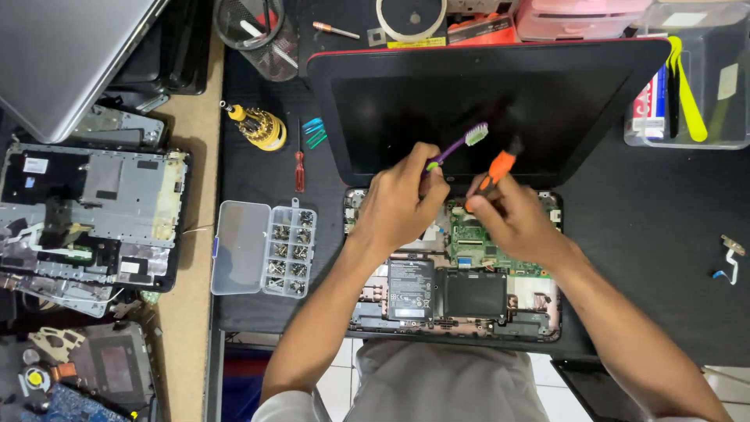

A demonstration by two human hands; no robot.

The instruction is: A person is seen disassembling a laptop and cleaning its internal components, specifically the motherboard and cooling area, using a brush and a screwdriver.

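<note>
The opened laptop lies on my worktop, its circuit board bare. My left hand pinches a purple toothbrush; my right hand grips an orange screwdriver. A slipping tip could scratch the board, I judge.

The laptop screen stands open at the far edge of the black mat, dark and unlit, its wide black bezel edged in red along the top. A white label with dark print lies on the black battery in the opened base, near the front left. At left, a small white sticker sits on the upper left corner of a separate dismantled metal chassis. At upper right, a red and white package stands upright inside a clear plastic container. Print on all items is too small to read.
</note>
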